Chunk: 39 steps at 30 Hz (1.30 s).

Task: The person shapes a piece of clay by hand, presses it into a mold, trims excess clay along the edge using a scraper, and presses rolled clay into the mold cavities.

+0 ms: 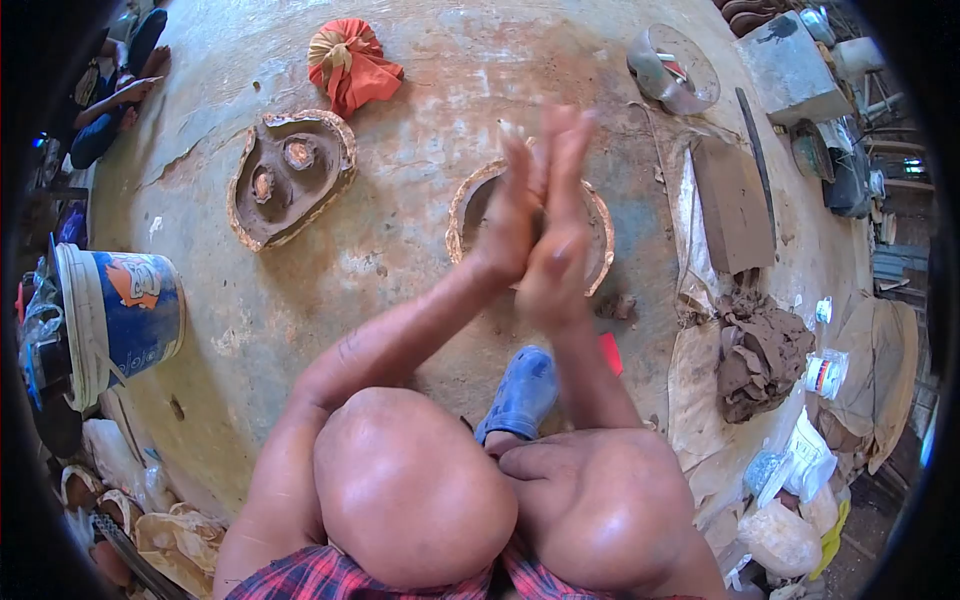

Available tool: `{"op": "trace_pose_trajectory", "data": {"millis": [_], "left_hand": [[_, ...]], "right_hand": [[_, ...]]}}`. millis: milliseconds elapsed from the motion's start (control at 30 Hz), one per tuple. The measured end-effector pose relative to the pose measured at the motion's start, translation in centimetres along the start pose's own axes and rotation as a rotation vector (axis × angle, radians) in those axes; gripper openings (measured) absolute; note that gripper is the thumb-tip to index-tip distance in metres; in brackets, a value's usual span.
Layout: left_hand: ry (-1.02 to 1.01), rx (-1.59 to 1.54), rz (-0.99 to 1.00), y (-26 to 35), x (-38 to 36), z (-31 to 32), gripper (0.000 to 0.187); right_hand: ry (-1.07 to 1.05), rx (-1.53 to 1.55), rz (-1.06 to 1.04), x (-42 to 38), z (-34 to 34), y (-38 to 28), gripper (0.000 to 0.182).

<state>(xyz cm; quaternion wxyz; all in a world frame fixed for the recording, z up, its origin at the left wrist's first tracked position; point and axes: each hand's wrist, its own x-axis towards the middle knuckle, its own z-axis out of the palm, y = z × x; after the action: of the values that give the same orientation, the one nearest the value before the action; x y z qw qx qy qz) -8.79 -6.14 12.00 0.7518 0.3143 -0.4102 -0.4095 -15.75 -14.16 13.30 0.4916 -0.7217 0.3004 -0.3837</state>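
My left hand (508, 215) and my right hand (560, 225) are raised in front of my knees, palm against palm. Both have their fingers stretched out, and the fingertips are smeared by motion. Whether anything lies between the palms is hidden. Behind and below them on the floor is a round mould (603, 225) with a rough, pale rim, largely covered by my hands. To the left lies a second mould (285, 195), double-lobed and lined with dark clay, with two round raised knobs inside.
A red and tan cloth bundle (355, 65) and a clear bowl (675, 75) lie further off. A clay block (733, 205) and a clay heap (762, 355) stand at right. A blue-white bucket (125, 315) stands left. Another person (115, 95) sits far left.
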Motion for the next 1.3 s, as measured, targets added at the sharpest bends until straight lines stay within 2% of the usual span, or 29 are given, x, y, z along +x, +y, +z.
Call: {"op": "trace_pose_trajectory", "data": {"millis": [33,133,167,233,267,333,400,433,467,500,533,567,600,667,700,767,800,833,900,967,1033,1067,1167,1200,1233,1300], "left_hand": [[-0.006,0.135,0.143,-0.2,-0.4,-0.4,0.109],[0.18,-0.477,-0.343,-0.5,-0.8,-0.4,0.108],[0.18,-0.477,-0.344,-0.6,-0.9,-0.1,0.108],[0.053,-0.425,-0.239,-1.0,-1.1,0.8,0.106],[0.129,-0.313,-0.236,-1.4,-0.7,0.7,0.104],[0.203,-0.338,-0.159,-1.7,-1.0,0.6,0.103],[0.122,-0.439,-0.173,-2.2,-1.3,-0.7,0.103],[0.116,-0.441,-0.176,-1.9,-1.3,-0.3,0.103],[0.111,-0.515,-0.249,-1.6,-1.4,0.3,0.102],[0.111,-0.595,-0.332,-1.4,-1.6,1.0,0.102],[0.081,-0.518,-0.294,-1.6,-1.3,1.3,0.105],[0.087,-0.519,-0.284,-1.6,-1.2,1.5,0.105],[0.227,-0.416,-0.255,-1.0,-1.3,2.0,0.107],[0.36,-0.303,-0.242,-0.9,-1.8,1.8,0.109],[0.306,-0.425,-0.281,-1.5,-2.1,1.1,0.107],[0.204,-0.676,-0.332,-2.5,-2.3,0.1,0.104],[0.206,-0.757,-0.313,-2.1,-2.2,0.5,0.103],[0.212,-0.755,-0.307,-1.8,-1.8,0.7,0.103],[0.192,-0.768,-0.277,-1.5,-1.8,1.3,0.102],[0.186,-0.719,-0.262,-2.2,-1.6,1.3,0.102],[0.305,-0.677,-0.279,-3.4,-1.4,0.8,0.1],[0.317,-0.75,-0.273,-3.4,-1.9,0.6,0.101],[0.272,-0.638,-0.354,-2.9,-2.8,0.3,0.104],[0.333,-0.688,-0.354,-3.1,-2.9,0.2,0.095],[0.337,-0.689,-0.343,-3.3,-2.9,-0.1,0.095],[0.27,-0.721,-0.424,-3.1,-3.2,-1.2,0.089]], "right_hand": [[-0.011,-0.022,0.008,-0.2,0.0,0.0,0.112],[-0.035,-0.079,0.024,-0.8,0.4,0.2,0.104],[-0.046,-0.103,0.031,-0.9,0.3,0.3,0.101],[-0.009,-0.053,0.169,-0.6,-0.5,0.8,0.103],[-0.05,-0.131,0.084,-1.0,-0.3,0.9,0.105],[-0.122,-0.277,-0.07,-2.7,1.0,-0.9,0.109],[-0.183,-0.415,-0.212,-4.1,1.8,-1.8,0.113],[-0.177,-0.417,-0.21,-3.5,1.1,-0.4,0.113],[-0.08,-0.255,-0.017,-2.0,-0.2,2.1,0.11],[-0.026,-0.105,0.069,-2.2,0.1,1.7,0.107],[0.04,0.05,0.147,-2.4,0.4,1.2,0.105],[0.03,0.048,0.142,-3.2,0.8,0.9,0.105],[-0.093,-0.164,-0.029,-4.2,1.1,0.6,0.101],[-0.318,-0.577,-0.369,-5.7,1.5,0.5,0.095],[-0.312,-0.575,-0.357,-5.2,1.4,1.1,0.095],[-0.001,-0.386,0.096,-2.4,0.4,2.6,0.111],[0.04,-0.41,0.157,-2.2,-0.2,2.0,0.114],[0.033,-0.408,0.155,-1.9,-0.6,1.8,0.114],[0.156,-0.145,0.163,-2.2,-0.7,1.8,0.102],[0.133,-0.204,0.147,-3.4,0.3,1.7,0.101],[0.017,-0.504,0.052,-5.8,2.2,-0.1,0.075],[0.016,-0.507,0.057,-5.6,2.1,0.2,0.075],[0.078,-0.287,0.005,-4.0,1.6,2.3,0.098],[0.12,-0.294,0.015,-3.4,1.1,2.4,0.096],[0.161,-0.3,0.026,-2.7,0.7,2.4,0.094],[0.335,-0.088,-0.129,-2.7,-0.1,1.6,0.091]]}}
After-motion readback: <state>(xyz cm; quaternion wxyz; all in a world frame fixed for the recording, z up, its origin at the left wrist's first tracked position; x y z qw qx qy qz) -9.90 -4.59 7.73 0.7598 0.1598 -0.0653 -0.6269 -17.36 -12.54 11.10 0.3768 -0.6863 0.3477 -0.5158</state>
